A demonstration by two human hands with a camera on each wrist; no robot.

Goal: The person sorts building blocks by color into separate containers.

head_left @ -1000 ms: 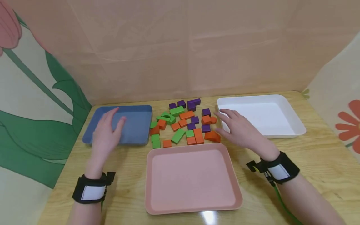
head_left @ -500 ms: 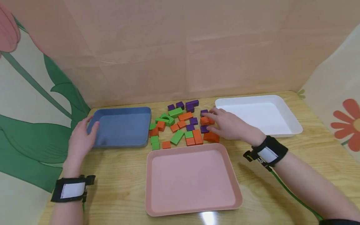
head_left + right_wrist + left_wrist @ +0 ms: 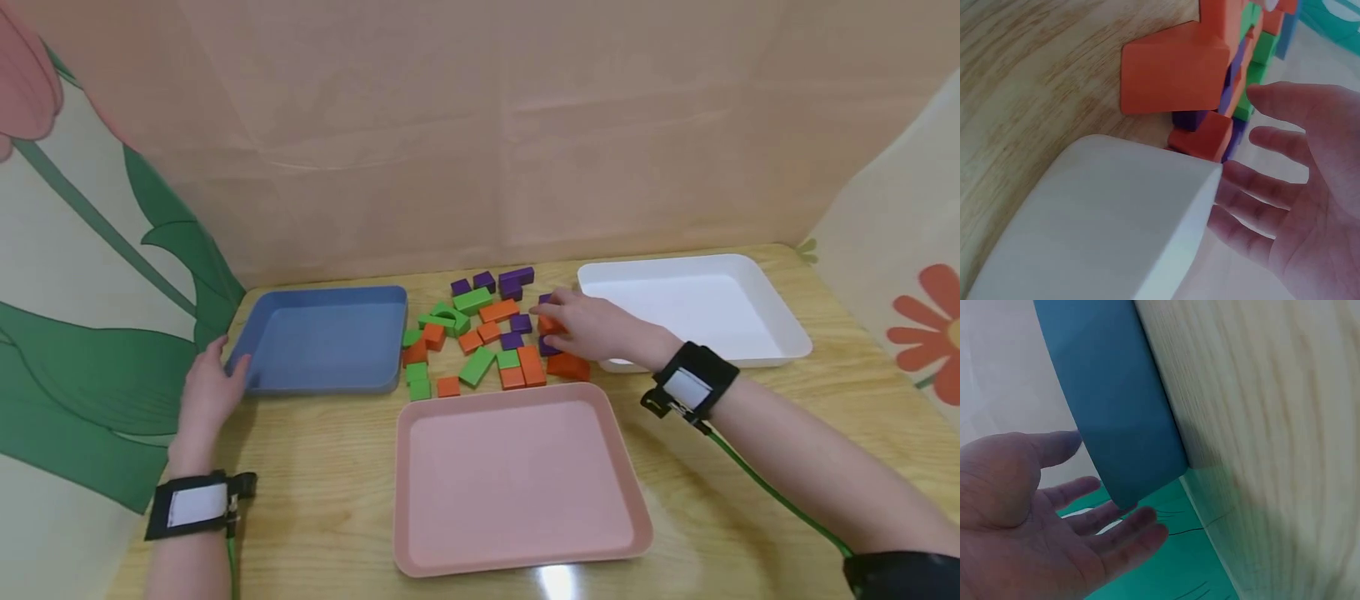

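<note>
My left hand (image 3: 210, 387) is at the near left corner of the blue tray (image 3: 322, 342), thumb toward the tray and fingers spread. In the left wrist view, its fingers (image 3: 1125, 540) are loosely extended beside the tray's corner, gripping nothing. My right hand (image 3: 603, 327) reaches over the right side of a group of wooden blocks, palm down. Under and beside its fingers are orange blocks (image 3: 567, 367) and a purple block (image 3: 544, 297), partly hidden. The right wrist view has its fingers (image 3: 1260, 181) apart, above an orange block (image 3: 1207, 134), with nothing pinched between them.
A white tray (image 3: 697, 304) stands at the back right, its left edge beneath my right hand. An unfilled pink tray (image 3: 517, 475) lies in front of the blocks. Green blocks (image 3: 477, 367) and purple blocks (image 3: 516, 275) mix with orange ones between the trays. A paper-like sheet (image 3: 480, 142) rises behind.
My left hand has moved from over the blue tray to its left outer side. My right hand has shifted left from the white tray's edge to over the blocks.
</note>
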